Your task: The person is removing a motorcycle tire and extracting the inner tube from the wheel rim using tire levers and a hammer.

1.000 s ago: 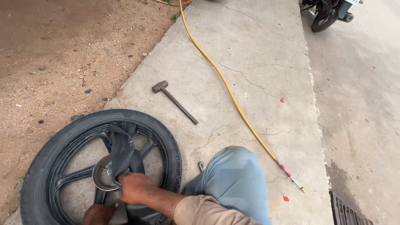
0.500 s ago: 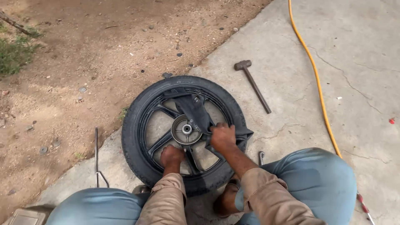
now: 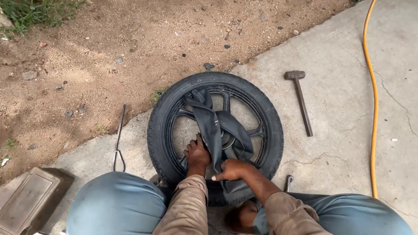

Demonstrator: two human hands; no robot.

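A black motorcycle wheel with its tyre (image 3: pixel 162 114) lies flat on the concrete in front of my knees. A limp black inner tube (image 3: pixel 208 117) is draped across the spokes and the hub. My left hand (image 3: pixel 197 153) rests on the near spokes, pressed against the tube's left edge. My right hand (image 3: pixel 230 169) is closed on the tube's near end at the rim. The hub is mostly hidden under the tube.
A hammer (image 3: pixel 299 100) lies right of the wheel. A yellow hose (image 3: pixel 371 100) runs along the far right. A thin metal tyre lever (image 3: pixel 119 139) lies left of the wheel, a dark flat box (image 3: pixel 26 198) at lower left. Bare dirt fills the upper left.
The view has swung down and left, centring the wheel. The inner tube now lies gathered across the hub, and both hands have shifted to its near end.
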